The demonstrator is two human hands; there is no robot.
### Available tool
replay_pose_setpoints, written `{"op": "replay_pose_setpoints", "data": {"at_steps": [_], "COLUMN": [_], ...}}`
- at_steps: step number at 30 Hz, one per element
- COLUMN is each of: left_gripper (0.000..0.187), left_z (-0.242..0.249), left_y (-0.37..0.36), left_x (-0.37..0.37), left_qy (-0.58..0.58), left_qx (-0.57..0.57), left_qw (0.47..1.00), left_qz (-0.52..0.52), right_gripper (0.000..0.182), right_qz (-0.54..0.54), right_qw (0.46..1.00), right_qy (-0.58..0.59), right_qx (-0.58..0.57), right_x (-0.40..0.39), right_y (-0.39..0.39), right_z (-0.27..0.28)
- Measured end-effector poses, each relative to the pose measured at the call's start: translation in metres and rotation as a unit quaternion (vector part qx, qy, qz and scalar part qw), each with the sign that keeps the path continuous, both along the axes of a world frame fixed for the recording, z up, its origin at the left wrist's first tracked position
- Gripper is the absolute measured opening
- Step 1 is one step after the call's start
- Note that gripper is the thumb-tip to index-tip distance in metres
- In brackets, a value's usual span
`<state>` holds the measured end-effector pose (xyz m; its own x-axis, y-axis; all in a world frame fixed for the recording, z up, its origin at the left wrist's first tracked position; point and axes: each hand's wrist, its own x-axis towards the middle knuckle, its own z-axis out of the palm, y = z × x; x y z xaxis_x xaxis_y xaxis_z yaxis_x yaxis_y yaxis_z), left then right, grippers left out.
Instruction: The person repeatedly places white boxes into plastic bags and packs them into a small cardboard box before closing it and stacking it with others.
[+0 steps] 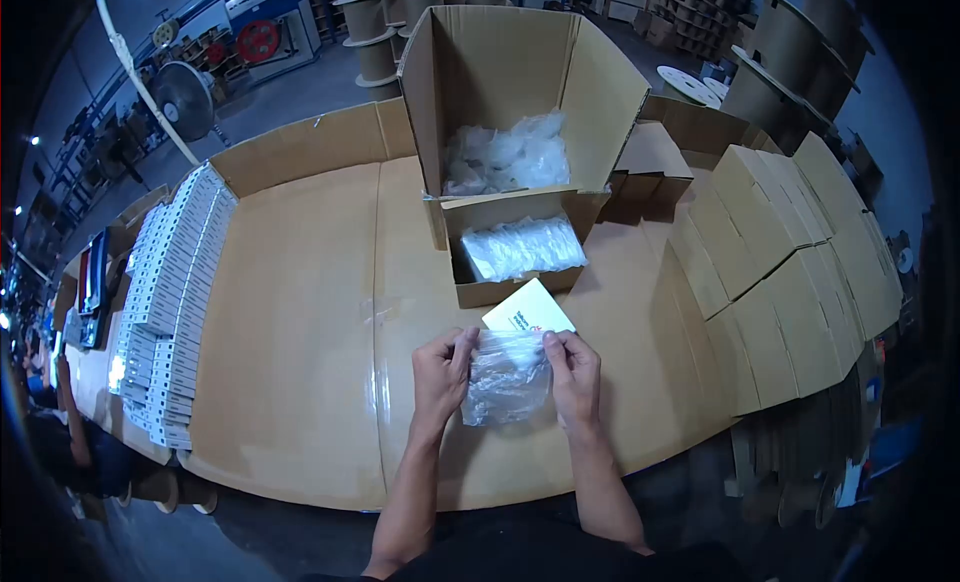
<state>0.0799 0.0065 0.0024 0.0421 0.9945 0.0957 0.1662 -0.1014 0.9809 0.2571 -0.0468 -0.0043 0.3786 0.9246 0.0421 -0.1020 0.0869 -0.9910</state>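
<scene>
A clear plastic bag (505, 382) is stretched between my two hands, low over the cardboard-covered table. My left hand (440, 377) pinches its upper left corner, and my right hand (575, 377) pinches the upper right one. Just beyond the bag lies a white printed card or booklet (535, 307), its near edge hidden behind the plastic. Past that, a small open cardboard box (480, 297) holds a stack of clear plastic bags (525, 249). Behind it, a larger open carton (500, 62) contains loose, crumpled plastic (510, 157).
Long rows of small white boxes (180, 282) line the left side of the table (290, 302). Folded brown cartons (780, 272) are stacked on the right. A low cardboard wall (300, 150) runs along the back. A person's arm (70, 412) shows at far left.
</scene>
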Motion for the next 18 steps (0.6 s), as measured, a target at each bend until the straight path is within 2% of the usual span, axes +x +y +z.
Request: {"op": "replay_pose_setpoints", "data": {"at_steps": [3, 4, 5, 8, 9, 12, 16, 17, 18], "left_gripper": [0.022, 0.019, 0.027, 0.041, 0.045, 0.043, 0.04, 0.04, 0.041], "left_z": [-0.003, -0.004, -0.008, -0.006, -0.008, -0.012, -0.014, -0.012, -0.006], "left_y": [-0.001, 0.0, -0.001, -0.017, -0.02, -0.027, -0.025, -0.024, -0.019], "left_x": [0.001, 0.002, -0.002, 0.004, 0.0, -0.007, -0.038, -0.039, -0.04], "left_qy": [-0.078, -0.105, -0.182, -0.25, -0.236, -0.27, -0.246, -0.138, -0.003], "left_qx": [-0.032, -0.034, -0.083, -0.103, -0.128, -0.126, -0.068, 0.009, 0.118], "left_qw": [0.996, 0.994, 0.979, 0.959, 0.958, 0.951, 0.965, 0.99, 0.992], "left_qz": [-0.01, -0.012, -0.049, -0.085, -0.099, -0.078, -0.063, -0.033, -0.053], "right_gripper": [0.027, 0.028, 0.029, 0.032, 0.032, 0.035, 0.033, 0.032, 0.031], "right_qz": [0.042, 0.026, 0.011, -0.046, -0.067, -0.092, -0.087, -0.076, -0.065], "right_qw": [0.999, 1.0, 1.0, 0.997, 0.994, 0.992, 0.995, 0.993, 0.991], "right_qy": [0.011, 0.003, -0.006, -0.059, -0.082, -0.08, 0.047, 0.081, 0.115], "right_qx": [-0.007, 0.001, 0.009, 0.018, 0.02, 0.015, -0.021, -0.029, -0.036], "right_x": [-0.003, -0.006, -0.009, -0.016, -0.018, -0.01, 0.002, 0.003, 0.004], "right_y": [-0.002, -0.002, -0.001, 0.0, 0.0, 0.004, 0.002, 0.001, 0.001], "right_z": [0.002, 0.002, 0.0, 0.0, 0.0, -0.017, -0.011, -0.01, -0.01]}}
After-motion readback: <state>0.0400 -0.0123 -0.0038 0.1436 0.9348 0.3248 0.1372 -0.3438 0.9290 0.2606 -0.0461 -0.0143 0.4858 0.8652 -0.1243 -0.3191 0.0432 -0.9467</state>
